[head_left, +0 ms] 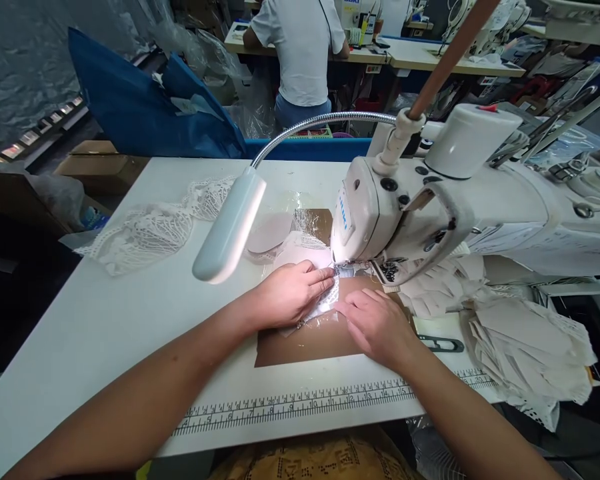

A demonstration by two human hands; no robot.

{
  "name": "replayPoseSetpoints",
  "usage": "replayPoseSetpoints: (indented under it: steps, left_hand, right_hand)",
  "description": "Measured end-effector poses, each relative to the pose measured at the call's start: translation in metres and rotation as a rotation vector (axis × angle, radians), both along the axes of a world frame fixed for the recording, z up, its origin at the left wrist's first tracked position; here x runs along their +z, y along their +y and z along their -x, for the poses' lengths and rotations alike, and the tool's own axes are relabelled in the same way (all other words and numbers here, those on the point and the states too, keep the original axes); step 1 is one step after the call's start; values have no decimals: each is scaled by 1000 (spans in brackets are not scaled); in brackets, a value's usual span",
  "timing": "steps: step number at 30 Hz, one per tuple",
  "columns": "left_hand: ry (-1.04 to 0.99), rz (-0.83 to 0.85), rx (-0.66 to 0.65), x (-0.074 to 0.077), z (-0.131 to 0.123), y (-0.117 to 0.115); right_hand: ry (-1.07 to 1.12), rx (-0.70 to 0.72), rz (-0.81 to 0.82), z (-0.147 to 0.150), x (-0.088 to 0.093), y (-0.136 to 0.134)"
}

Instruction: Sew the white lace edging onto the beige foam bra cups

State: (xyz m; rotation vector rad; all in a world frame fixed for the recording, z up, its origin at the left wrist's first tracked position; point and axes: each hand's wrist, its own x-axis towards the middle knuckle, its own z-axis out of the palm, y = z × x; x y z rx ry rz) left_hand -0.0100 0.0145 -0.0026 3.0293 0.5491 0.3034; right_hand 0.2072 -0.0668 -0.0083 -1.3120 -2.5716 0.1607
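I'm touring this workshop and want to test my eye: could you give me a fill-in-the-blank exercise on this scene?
1. The left hand and the right hand rest flat on cloth at the needle of the ____ machine.
2. A heap of white lace lies on the ____ side of the table.
3. The black snips lie beside the ____ hand.
4. The person at the back wears a ____ shirt.
Missing words: sewing, left, right, white.
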Motion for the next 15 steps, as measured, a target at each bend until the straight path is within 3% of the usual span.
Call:
replayPoseSetpoints:
  steps: [7,15]
  left_hand:
    - [-16,17,2,-1,-1,3]
    - [18,48,-6,-1,4,7]
  right_hand:
    - [-5,-49,-79,0,-3,4]
    - [-142,-192,-32,7,2,10]
